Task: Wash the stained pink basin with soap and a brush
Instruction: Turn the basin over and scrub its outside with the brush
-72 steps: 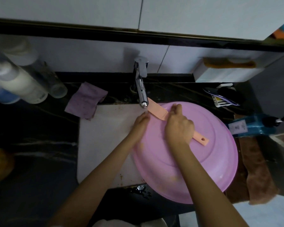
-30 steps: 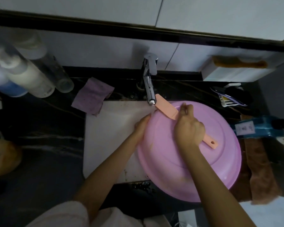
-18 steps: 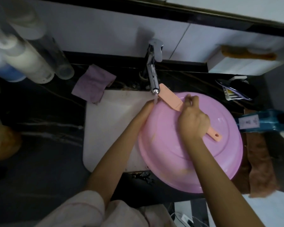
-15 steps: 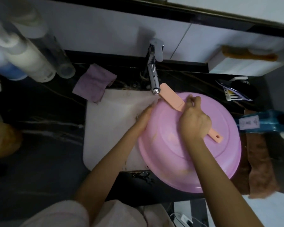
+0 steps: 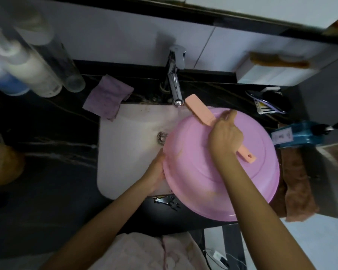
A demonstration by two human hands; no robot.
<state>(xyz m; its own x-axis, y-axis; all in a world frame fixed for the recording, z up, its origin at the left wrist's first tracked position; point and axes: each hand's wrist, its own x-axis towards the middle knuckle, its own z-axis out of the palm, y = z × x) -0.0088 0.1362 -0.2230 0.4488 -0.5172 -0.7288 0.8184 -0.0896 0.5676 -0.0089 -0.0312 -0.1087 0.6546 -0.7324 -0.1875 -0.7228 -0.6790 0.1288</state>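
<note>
scrubbing looks under way but far from done, to my eye. the pink basin (image 5: 222, 172) lies bottom-up, partly over the sink (image 5: 125, 152) and partly over the dark desk (image 5: 47, 152), and brownish smears (image 5: 211, 193) show on its side, below the right wrist. i see no lather on it, so i cannot tell whether soap has gone on. a blue bottle (image 5: 293, 133) lies out past the right hand's far side, untouched.

the right hand (image 5: 224, 137) is wrapped round the handle of the brush (image 5: 201, 112), forefinger stretched along it. the brush head pokes out beyond the knuckles onto the basin's far rim, just beside the tap (image 5: 176, 88), and the handle's tail sticks out behind the palm. the left hand (image 5: 156, 172) grips the basin's rim on its own side, fingers tucked against the edge, steadying it. the basin sits between the two hands, under the right one. most of its underside is left to go over, and i'd guess the inside too.
</note>
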